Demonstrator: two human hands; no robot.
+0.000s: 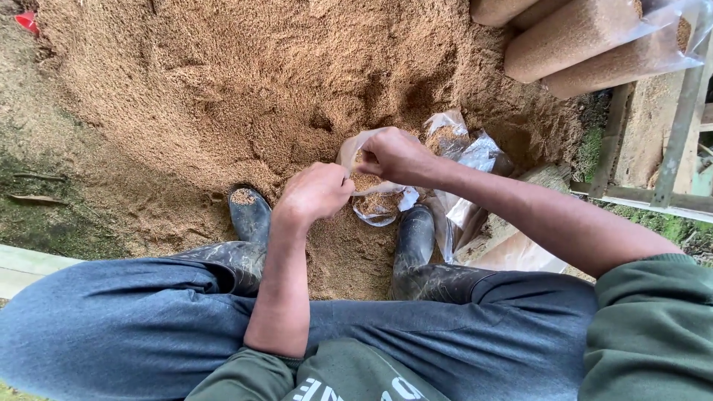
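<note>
A clear plastic bag [373, 199] partly filled with sawdust stands on the ground between my two black rubber boots [413, 236]. My right hand [396, 154] grips the bag's upper rim and holds its mouth open. My left hand [315, 191] is closed at the bag's near edge, its fingers pinched at the opening; I cannot tell whether it holds sawdust or the plastic. A large heap of sawdust [245, 82] spreads in front of me.
Several filled cylindrical sawdust bags [587, 41] lie stacked at the top right. More empty clear bags [464, 152] lie to the right of my right boot. A wooden frame [672, 148] stands at the right edge. A red object [27, 21] lies at the top left corner.
</note>
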